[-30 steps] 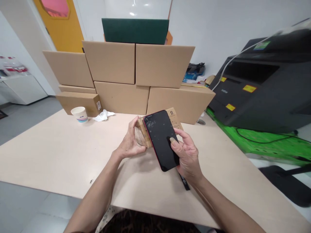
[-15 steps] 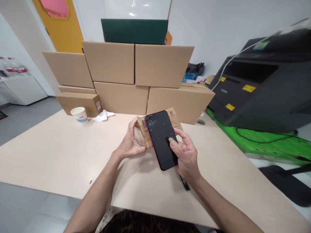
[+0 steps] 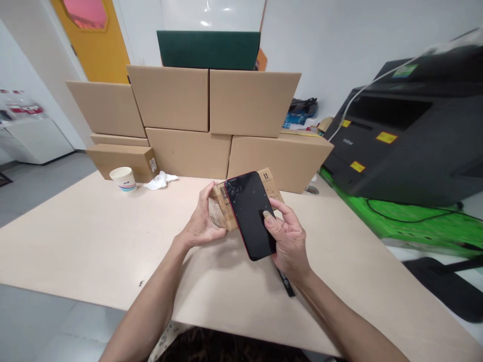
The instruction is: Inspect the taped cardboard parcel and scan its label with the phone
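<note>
My right hand [image 3: 289, 241] holds a black phone [image 3: 249, 213] with a red rim, its dark screen facing up and my thumb resting on the glass. Just behind the phone, a small cardboard box [image 3: 226, 203] with printed labels is gripped by my left hand [image 3: 199, 223] at its left end. Phone and box are held close together a little above the beige table [image 3: 94, 236]. A thin black strap [image 3: 286, 284] lies on the table under my right wrist.
Several large cardboard boxes [image 3: 211, 120] are stacked along the table's far edge, a dark green box [image 3: 209, 49] on top. A paper cup [image 3: 123, 178] and crumpled tissue [image 3: 160, 179] sit at the far left. A black printer [image 3: 407, 130] stands on a green surface to the right.
The phone has shifted slightly away from me, toward the small box, with my right hand following. My left hand and the box have stayed put.
</note>
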Motion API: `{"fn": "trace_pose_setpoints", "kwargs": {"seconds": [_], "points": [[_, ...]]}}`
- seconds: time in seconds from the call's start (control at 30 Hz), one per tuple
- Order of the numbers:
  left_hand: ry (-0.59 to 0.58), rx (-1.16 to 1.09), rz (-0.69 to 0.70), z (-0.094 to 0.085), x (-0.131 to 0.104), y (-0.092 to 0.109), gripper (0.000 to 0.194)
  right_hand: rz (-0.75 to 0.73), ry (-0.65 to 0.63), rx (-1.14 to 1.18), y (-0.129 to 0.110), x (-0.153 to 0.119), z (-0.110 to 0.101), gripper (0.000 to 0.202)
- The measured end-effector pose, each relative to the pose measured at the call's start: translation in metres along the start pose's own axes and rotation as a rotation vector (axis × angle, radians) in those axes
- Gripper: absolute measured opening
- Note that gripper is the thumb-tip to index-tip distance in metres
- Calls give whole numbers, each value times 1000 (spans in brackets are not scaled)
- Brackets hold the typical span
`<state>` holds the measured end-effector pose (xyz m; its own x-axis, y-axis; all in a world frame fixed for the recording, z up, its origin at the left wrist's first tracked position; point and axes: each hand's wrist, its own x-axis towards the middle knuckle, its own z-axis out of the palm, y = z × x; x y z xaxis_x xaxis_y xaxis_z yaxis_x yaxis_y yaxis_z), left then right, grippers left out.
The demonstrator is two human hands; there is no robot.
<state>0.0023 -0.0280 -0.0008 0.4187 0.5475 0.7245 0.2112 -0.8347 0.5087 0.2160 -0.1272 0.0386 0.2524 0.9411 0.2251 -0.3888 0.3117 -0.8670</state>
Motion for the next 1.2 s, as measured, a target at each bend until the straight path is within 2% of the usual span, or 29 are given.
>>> {"fn": "trace_pose_setpoints", "kwargs": {"seconds": [0.23, 0.5, 0.63, 0.73, 0.87, 1.03, 1.07, 1.2], "points": [[1, 7, 0, 1, -1, 0, 131, -2, -4, -25, 4, -1, 1, 41], [0, 15, -10, 1, 0, 1, 132, 19, 25, -6, 2, -1, 3, 53], [-4, 9, -6, 0, 0, 2, 132, 29, 42, 3, -2, -1, -1, 57], [-8, 9, -8, 0, 1, 2, 132, -12, 105, -35, -8, 2, -10, 59], [-6, 3, -26, 0, 1, 2, 132, -139, 270, -115, -14, 12, -35, 56], [4, -10, -25, 0, 0, -2, 134, -215, 537, -182, -8, 41, -92, 63], [5, -11, -24, 0, 0, -2, 134, -200, 566, -216, -5, 47, -104, 64], [5, -17, -24, 0, 1, -3, 132, 21, 616, -387, 11, 70, -144, 61]]}}
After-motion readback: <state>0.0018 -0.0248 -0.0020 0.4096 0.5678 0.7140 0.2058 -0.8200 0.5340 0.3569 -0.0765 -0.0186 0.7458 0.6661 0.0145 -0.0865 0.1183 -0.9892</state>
